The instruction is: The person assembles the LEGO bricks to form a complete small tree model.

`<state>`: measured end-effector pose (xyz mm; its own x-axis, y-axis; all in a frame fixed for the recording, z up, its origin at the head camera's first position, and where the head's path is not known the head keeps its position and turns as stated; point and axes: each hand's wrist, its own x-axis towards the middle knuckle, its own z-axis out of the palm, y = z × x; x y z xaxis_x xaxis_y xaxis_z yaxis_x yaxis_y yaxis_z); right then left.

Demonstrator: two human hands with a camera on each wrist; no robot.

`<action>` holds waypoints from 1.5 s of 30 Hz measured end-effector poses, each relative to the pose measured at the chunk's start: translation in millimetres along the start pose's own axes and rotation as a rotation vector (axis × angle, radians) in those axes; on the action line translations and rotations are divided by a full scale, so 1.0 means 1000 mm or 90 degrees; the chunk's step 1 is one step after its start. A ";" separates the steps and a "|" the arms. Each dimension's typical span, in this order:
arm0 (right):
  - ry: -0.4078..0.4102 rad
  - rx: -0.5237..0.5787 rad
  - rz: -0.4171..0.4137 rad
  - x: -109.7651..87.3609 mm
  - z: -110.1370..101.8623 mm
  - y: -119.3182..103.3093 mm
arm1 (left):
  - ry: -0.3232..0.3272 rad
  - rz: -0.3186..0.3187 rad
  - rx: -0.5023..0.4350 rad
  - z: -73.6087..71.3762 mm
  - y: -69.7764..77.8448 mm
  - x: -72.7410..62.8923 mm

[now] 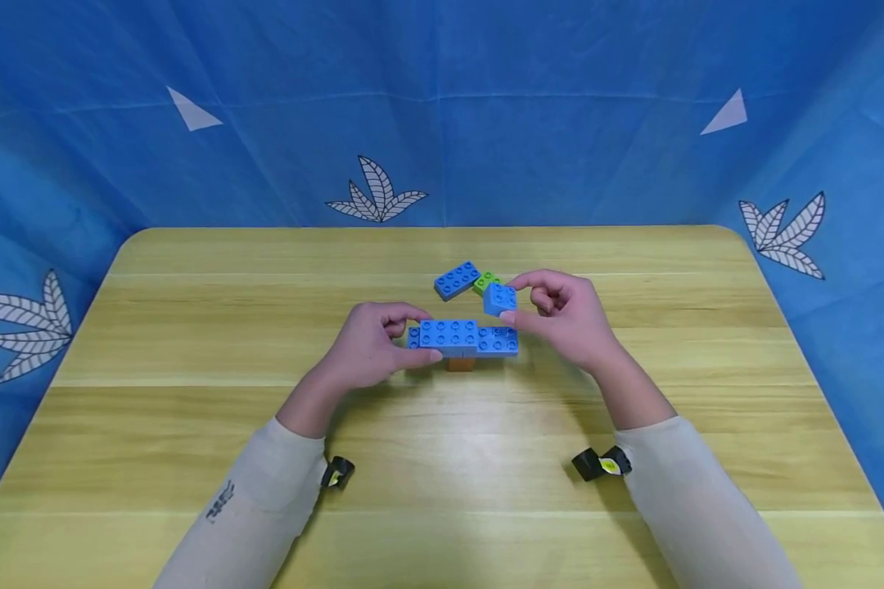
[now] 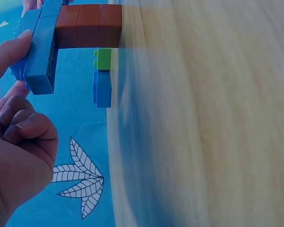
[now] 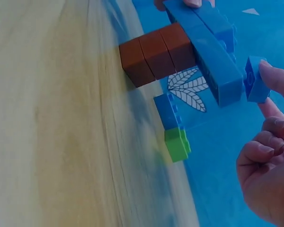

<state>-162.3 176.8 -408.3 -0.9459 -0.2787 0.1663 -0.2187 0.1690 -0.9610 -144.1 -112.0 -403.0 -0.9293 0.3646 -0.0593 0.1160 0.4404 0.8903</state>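
A T-shaped build stands on the table, with a column of three brown bricks (image 3: pixel 157 54) under a row of long blue bricks (image 1: pixel 498 342). On top of that row sits another blue eight-stud brick (image 1: pixel 448 329), toward the left. My left hand (image 1: pixel 372 343) grips the build's left end between thumb and index finger, the other fingers curled in. Between the thumb and index finger of my right hand (image 1: pixel 563 315) is a small blue four-stud brick (image 1: pixel 499 299). It is held just above the right end of the blue row, its studs up.
Behind the build, a loose blue eight-stud brick (image 1: pixel 457 281) and a green brick (image 1: pixel 487 282) lie together on the wooden table (image 1: pixel 214 327). A blue cloth (image 1: pixel 530 164) with white leaf prints hangs beyond the far edge. Black straps with small devices show at both sleeves.
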 end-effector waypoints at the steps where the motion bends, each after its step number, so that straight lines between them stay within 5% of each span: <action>1: -0.002 -0.003 -0.001 -0.002 0.000 -0.002 | 0.002 0.000 0.000 0.000 0.000 0.000; 22: -0.061 -0.105 -0.018 -0.019 0.013 -0.036 | 0.020 0.023 -0.004 0.002 -0.001 0.001; 33: -0.073 -0.089 -0.044 -0.015 0.006 -0.003 | 0.009 0.015 0.004 0.003 0.001 0.004; 40: -0.056 -0.094 -0.056 -0.020 0.019 -0.035 | 0.014 0.003 -0.005 0.004 0.003 0.003; 45: -0.052 -0.090 -0.067 -0.020 0.022 -0.036 | 0.016 -0.001 -0.004 0.003 0.003 0.001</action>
<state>-130.1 155.2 -381.6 -0.8944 -0.3768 0.2408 -0.3528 0.2638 -0.8978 -143.8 -107.8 -401.4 -0.9382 0.3426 -0.0493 0.1123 0.4360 0.8929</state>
